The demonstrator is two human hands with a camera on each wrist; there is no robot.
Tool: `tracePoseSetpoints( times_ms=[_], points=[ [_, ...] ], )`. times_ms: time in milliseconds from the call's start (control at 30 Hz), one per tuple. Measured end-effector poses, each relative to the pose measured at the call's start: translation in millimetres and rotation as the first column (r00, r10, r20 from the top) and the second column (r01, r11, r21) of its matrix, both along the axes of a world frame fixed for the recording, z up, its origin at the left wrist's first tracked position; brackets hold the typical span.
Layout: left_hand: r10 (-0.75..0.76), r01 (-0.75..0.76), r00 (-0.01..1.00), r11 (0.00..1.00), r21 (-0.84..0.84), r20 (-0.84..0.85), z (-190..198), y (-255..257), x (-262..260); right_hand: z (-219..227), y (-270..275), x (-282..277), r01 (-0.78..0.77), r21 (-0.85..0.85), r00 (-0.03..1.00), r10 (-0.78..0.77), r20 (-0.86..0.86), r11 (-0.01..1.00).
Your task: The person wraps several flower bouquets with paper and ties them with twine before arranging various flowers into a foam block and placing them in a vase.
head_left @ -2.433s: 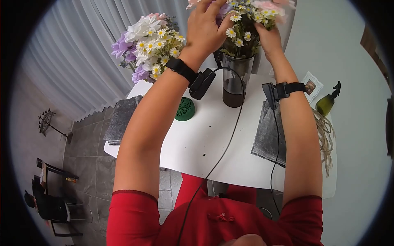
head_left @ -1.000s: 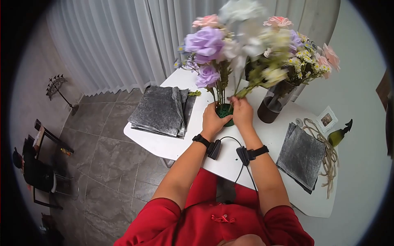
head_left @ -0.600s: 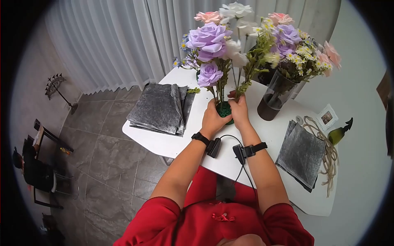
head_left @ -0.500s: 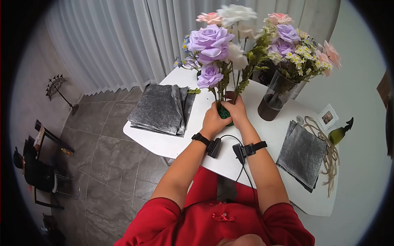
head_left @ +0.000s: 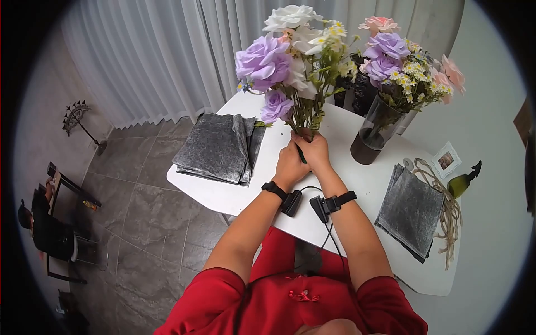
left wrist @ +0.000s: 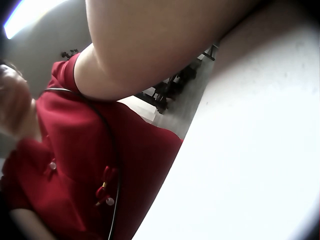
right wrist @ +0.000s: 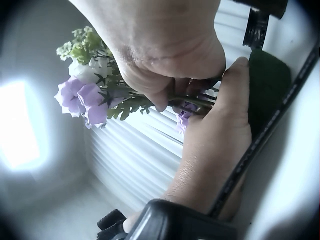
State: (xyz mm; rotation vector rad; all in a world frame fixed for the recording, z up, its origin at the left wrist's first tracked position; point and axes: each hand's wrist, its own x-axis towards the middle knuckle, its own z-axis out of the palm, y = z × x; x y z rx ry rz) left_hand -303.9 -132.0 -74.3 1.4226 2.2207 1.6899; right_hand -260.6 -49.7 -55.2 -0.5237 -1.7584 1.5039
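A bunch of purple, white and yellow-centred flowers (head_left: 295,70) stands in a green foam block (right wrist: 268,87), mostly hidden by the hands in the head view. My left hand (head_left: 290,166) (right wrist: 210,135) is low against the block, its thumb alongside it and its other fingers largely hidden. Above it, my right hand (head_left: 317,152) (right wrist: 170,42) curls its fingers round the green stems (right wrist: 192,101) just over the foam. The two hands overlap. The left wrist view shows an arm, red clothing and the white table (left wrist: 250,160), not the handwork.
To the right stands a clear vase (head_left: 379,120) of flowers. Dark grey sheets (head_left: 215,148) lie at the left, more sheets (head_left: 410,209) and pale cords (head_left: 449,220) at the right, near a photo frame (head_left: 445,161) and a green bottle (head_left: 459,183). Another person (head_left: 53,234) sits far left.
My right hand has moved left across the foam and closed round the stems. The flower heads have shifted left and bunched closer together. My left hand has stayed low at the block.
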Motion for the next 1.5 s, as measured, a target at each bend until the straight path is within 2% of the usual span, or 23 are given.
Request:
tracePoseSetpoints(
  times_ms=[133,200,233,300,333,400,467,533,600,633,733,767,867,900,1000,1033,1067,1133,1167,1233,1333,1400,1500],
  points=[
    [0.025,-0.024,0.999,0.999,0.037,-0.032,0.9,0.0,0.8,-15.5,18.6,-7.0,-0.011,0.095,1.000,0.008,0.031,0.995],
    [0.029,-0.028,0.999,0.999,0.028,-0.041,7.8,-2.6,4.8,-14.0,19.8,-4.6,0.032,0.231,0.999,-0.035,0.012,0.972],
    [0.033,-0.032,0.998,0.999,0.019,-0.052,10.3,-3.8,5.9,-13.5,20.3,-2.4,0.030,0.230,0.999,-0.034,0.013,0.973],
    [0.029,-0.027,0.998,0.999,0.026,-0.061,9.9,-3.7,5.6,1.0,15.1,6.3,0.073,0.343,0.989,-0.112,0.097,0.936],
    [0.024,-0.021,0.997,0.999,0.034,-0.072,9.9,-3.3,5.3,-0.6,17.0,5.9,0.072,0.343,0.989,-0.112,0.097,0.936],
    [0.027,-0.024,0.997,0.999,0.034,-0.079,9.1,-3.3,5.4,-4.2,20.0,4.3,0.128,0.492,0.974,-0.202,0.099,0.861],
    [0.031,-0.028,0.996,0.999,0.035,-0.085,7.8,-2.9,4.4,0.1,19.7,5.5,0.129,0.496,0.978,-0.193,0.080,0.859],
    [0.031,-0.033,0.998,0.998,-0.049,-0.055,5.2,-2.5,2.7,12.8,16.3,8.9,0.128,0.501,0.981,-0.183,0.062,0.856],
    [0.057,-0.061,0.995,0.997,-0.047,-0.076,2.3,-2.4,2.4,43.1,6.5,15.9,0.107,0.384,0.994,-0.094,-0.051,0.917],
    [0.081,-0.086,0.992,0.995,-0.044,-0.100,1.2,-2.5,2.2,52.4,7.5,17.6,0.136,0.377,0.989,-0.102,-0.107,0.916],
    [0.079,-0.081,0.992,0.997,-0.018,-0.099,-0.2,-3.5,2.6,68.9,18.2,27.4,0.134,0.322,0.989,-0.104,-0.109,0.937],
    [0.077,-0.078,0.992,0.997,-0.013,-0.098,0.2,-3.3,1.6,66.5,17.7,28.1,0.126,0.191,0.985,-0.101,-0.139,0.973],
    [0.031,-0.036,0.998,0.994,-0.104,-0.046,1.4,-4.6,0.1,42.2,21.0,23.5,0.123,0.253,0.992,-0.120,-0.028,0.960],
    [0.027,-0.029,0.999,0.995,-0.098,-0.019,2.0,-4.8,0.7,37.9,19.5,27.4,0.087,0.218,0.986,-0.115,0.119,0.972],
    [0.012,-0.012,1.000,0.992,-0.122,0.003,2.2,-4.3,0.3,25.9,10.2,22.4,0.039,0.300,0.996,-0.062,0.068,0.953],
    [-0.002,0.002,1.000,0.988,-0.152,-0.003,2.0,-4.1,0.5,24.6,10.0,18.6,0.033,0.344,0.984,-0.090,0.153,0.939],
    [-0.004,0.003,1.000,0.988,-0.155,-0.003,0.8,-4.2,1.9,23.2,7.1,14.8,0.035,0.340,0.984,-0.091,0.152,0.940],
    [0.006,-0.009,0.998,0.999,-0.047,-0.069,1.3,-1.7,2.9,22.8,1.9,5.4,0.020,0.236,0.966,-0.080,0.245,0.972],
    [0.005,-0.008,0.997,0.999,-0.045,-0.072,-3.1,2.2,-0.5,21.2,-1.2,3.3,0.011,0.298,0.981,-0.067,0.180,0.955],
    [0.007,-0.025,0.997,0.973,-0.232,-0.078,-13.6,9.1,-7.9,20.4,0.2,3.6,-0.025,0.284,0.982,-0.030,0.187,0.959],
    [-0.004,0.002,1.000,0.987,-0.163,-0.010,1.4,0.8,0.5,26.1,0.2,7.6,-0.052,0.287,0.975,-0.014,0.221,0.956],
    [-0.002,-0.004,0.999,0.992,-0.129,-0.047,4.4,-1.9,3.1,31.5,3.5,10.1,-0.042,0.313,0.969,-0.037,0.243,0.949],
    [0.002,-0.010,0.998,0.994,-0.110,-0.069,2.3,-1.6,2.3,36.3,6.8,12.5,-0.025,0.276,0.993,-0.007,0.115,0.961]
  ],
)
